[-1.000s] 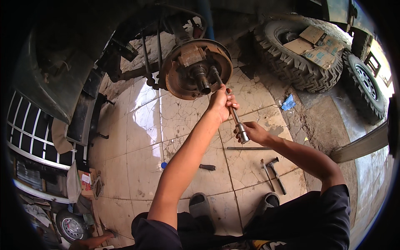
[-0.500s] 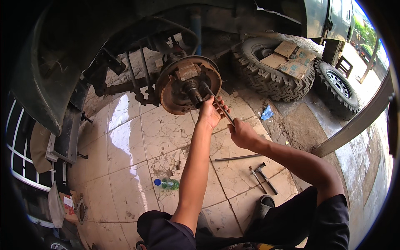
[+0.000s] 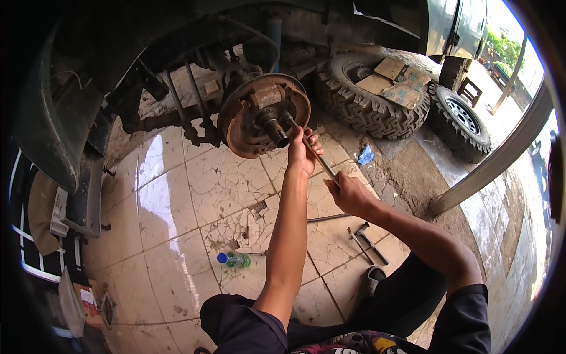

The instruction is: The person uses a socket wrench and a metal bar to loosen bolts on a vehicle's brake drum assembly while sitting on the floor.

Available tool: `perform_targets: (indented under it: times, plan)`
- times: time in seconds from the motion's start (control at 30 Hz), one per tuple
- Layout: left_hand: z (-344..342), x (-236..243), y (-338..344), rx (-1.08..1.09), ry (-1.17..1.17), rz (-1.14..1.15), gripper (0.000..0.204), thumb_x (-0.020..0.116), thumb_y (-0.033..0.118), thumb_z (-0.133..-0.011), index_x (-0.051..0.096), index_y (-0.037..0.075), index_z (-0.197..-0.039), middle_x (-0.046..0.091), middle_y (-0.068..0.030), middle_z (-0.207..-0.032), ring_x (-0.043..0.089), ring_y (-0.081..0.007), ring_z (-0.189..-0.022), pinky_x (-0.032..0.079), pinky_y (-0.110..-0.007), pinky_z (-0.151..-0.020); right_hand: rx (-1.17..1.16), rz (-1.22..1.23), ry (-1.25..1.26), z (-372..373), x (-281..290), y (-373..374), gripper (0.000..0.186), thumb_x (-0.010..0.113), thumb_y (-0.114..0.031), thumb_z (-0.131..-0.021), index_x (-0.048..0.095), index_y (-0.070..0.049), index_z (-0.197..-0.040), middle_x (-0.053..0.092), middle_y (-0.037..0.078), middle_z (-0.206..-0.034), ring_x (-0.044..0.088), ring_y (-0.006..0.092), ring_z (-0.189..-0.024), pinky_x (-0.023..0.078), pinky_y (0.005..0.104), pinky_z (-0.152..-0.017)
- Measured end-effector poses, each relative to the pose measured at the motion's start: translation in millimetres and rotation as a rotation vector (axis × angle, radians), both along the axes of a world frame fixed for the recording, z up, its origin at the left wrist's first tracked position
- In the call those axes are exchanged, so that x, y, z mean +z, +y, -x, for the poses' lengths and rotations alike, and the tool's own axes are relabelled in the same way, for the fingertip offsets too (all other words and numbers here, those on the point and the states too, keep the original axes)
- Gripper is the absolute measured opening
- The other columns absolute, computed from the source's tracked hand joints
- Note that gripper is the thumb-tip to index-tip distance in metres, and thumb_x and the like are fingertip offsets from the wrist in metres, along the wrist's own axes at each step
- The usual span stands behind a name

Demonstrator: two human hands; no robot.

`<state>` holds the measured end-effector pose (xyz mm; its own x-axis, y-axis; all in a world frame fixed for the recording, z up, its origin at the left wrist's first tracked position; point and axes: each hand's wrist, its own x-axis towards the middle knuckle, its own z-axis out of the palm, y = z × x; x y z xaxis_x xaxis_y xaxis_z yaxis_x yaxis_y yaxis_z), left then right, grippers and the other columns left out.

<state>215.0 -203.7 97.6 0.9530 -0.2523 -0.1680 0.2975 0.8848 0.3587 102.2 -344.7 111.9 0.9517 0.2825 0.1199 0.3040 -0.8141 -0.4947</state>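
A rusty brake backing plate (image 3: 236,127) with a bare wheel spindle (image 3: 272,128) at its centre hangs under the vehicle. A long metal bar (image 3: 323,161), like a wrench handle, runs from beside the spindle down toward me. Its far end (image 3: 289,119) is wider and meets the plate just right of the spindle; the exact fit is hard to make out. My left hand (image 3: 303,154) curls its fingers round the upper part of the bar. Lower down, my right hand (image 3: 352,194) grips the near end, knuckles up.
Two off-vehicle tyres lie at the right, a large tyre (image 3: 389,118) with cardboard (image 3: 396,82) on it and a smaller wheel (image 3: 463,118). On the cracked tiles are a hammer (image 3: 372,243), a thin rod (image 3: 359,245) and a green bottle (image 3: 237,259). A post (image 3: 471,192) leans at right.
The whole view has shifted, so the tyres and floor things sit farther left. Both hands keep their hold on the bar, with the left fingers closed a little more round it.
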Motion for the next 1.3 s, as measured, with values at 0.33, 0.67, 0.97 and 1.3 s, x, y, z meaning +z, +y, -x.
perform_targets:
  times: [0.33, 0.67, 0.97, 1.3]
  plan:
    - [-0.7, -15.5, 19.7, -0.152, -0.109, 0.484, 0.048, 0.035, 0.052, -0.096, 0.044, 0.010, -0.073, 0.024, 0.0055, -0.053, 0.017, -0.0051, -0.038, 0.013, -0.020, -0.033, 0.098, -0.996, 1.099, 6.4, 58.3, -14.2, 0.029, 0.051, -0.016, -0.094, 0.052, 0.007, -0.111, 0.063, 0.015, -0.096, 0.064, 0.0208, -0.082, 0.053, 0.0346, -0.069]
    - [27.2, -3.9, -7.9, 0.080, 0.095, 0.000, 0.043, 0.039, 0.048, -0.095, 0.044, 0.013, -0.072, 0.031, 0.0056, -0.054, 0.026, -0.0075, -0.040, 0.024, -0.022, -0.040, 0.102, -0.229, 0.603, 2.5, 55.5, -11.9, 0.028, 0.062, -0.016, -0.088, 0.057, 0.011, -0.095, 0.064, 0.013, -0.075, 0.066, 0.0173, -0.070, 0.056, 0.0291, -0.064]
    - [27.5, 3.4, -16.3, 0.032, 0.083, 0.170, 0.046, 0.034, 0.051, -0.096, 0.043, 0.012, -0.073, 0.030, 0.0052, -0.054, 0.024, -0.0062, -0.039, 0.020, -0.021, -0.036, 0.059, -0.484, 0.814, 11.9, 34.3, -20.1, 0.039, 0.063, -0.032, -0.088, 0.061, 0.008, -0.088, 0.068, 0.016, -0.079, 0.068, 0.0195, -0.071, 0.054, 0.0296, -0.064]
    - [10.3, -36.2, 13.9, -0.295, -0.346, 0.705, 0.054, 0.031, 0.061, -0.092, 0.040, 0.012, -0.073, 0.024, 0.0053, -0.053, 0.017, -0.0077, -0.039, 0.016, -0.022, -0.035, 0.101, -0.812, 1.011, 5.0, 54.5, -12.5, 0.036, 0.056, -0.029, -0.092, 0.061, 0.006, -0.087, 0.067, 0.013, -0.080, 0.066, 0.0162, -0.068, 0.055, 0.0279, -0.059]
